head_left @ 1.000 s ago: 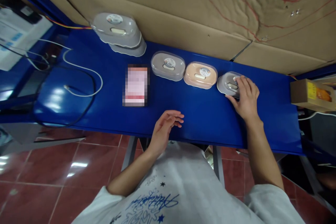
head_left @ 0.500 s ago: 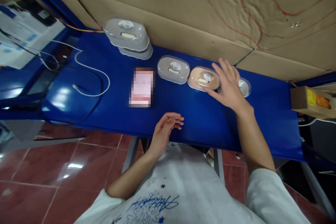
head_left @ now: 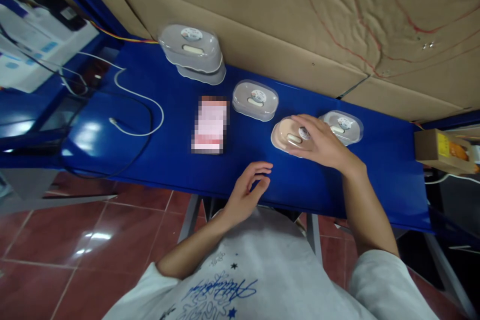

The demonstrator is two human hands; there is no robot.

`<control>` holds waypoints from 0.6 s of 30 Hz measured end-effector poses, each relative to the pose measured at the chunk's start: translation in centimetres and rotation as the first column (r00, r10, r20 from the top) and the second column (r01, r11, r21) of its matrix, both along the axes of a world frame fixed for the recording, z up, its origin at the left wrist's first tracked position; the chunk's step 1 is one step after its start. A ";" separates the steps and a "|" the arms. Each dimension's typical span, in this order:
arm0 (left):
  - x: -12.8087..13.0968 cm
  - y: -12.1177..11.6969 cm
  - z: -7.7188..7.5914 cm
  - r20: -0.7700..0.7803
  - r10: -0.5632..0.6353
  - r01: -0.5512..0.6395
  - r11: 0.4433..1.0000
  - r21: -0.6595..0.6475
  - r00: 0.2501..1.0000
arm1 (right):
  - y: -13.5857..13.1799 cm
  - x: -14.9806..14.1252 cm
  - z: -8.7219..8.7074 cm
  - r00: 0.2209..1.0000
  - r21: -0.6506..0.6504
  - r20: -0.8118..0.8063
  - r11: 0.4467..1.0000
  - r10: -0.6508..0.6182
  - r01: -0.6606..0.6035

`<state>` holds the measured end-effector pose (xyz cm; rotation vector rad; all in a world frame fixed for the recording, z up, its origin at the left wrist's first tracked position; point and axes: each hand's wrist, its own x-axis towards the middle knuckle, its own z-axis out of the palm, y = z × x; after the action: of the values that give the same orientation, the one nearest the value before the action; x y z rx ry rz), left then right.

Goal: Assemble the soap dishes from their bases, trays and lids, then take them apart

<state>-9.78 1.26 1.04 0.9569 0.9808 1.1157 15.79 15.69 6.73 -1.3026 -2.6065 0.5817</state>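
Wrapped across the right end of a peach-coloured oval container (head_left: pixel 284 135) with a clear lid is my right hand (head_left: pixel 318 142), which hides part of its round label. My left hand (head_left: pixel 250 187) hovers over the table's near edge, fingers curved and apart, holding nothing. Behind my right hand stands a grey oval container (head_left: pixel 350 132) of the same shape. Another grey container (head_left: pixel 247 105) lies left of the peach one. A phone-like flat object (head_left: pixel 210 125), its screen blurred out, rests on the table left of my left hand.
Two stacked grey containers (head_left: pixel 193 52) stand at the back of the blue table (head_left: pixel 180 170), against a cardboard-covered wall (head_left: pixel 255 20). A white cable (head_left: pixel 140 134) loops at the left. An open cardboard box (head_left: pixel 431 152) sits at the right end, and white boxes (head_left: pixel 33 55) at far left.
My right hand has closed on the peach container, which has come nearer to me, away from its grey neighbour. My left hand has shifted slightly right, its fingers and thumb wider apart.
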 end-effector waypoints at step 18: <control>-0.3 -0.9 0.3 -0.402 -0.049 0.169 0.949 0.268 0.914 | 7.9 0.3 -1.5 0.994 0.007 0.110 1.000 -0.026 0.025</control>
<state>-10.06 0.39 1.32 1.5076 1.0782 1.0116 16.09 23.62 5.24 -1.4016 -2.6720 0.5116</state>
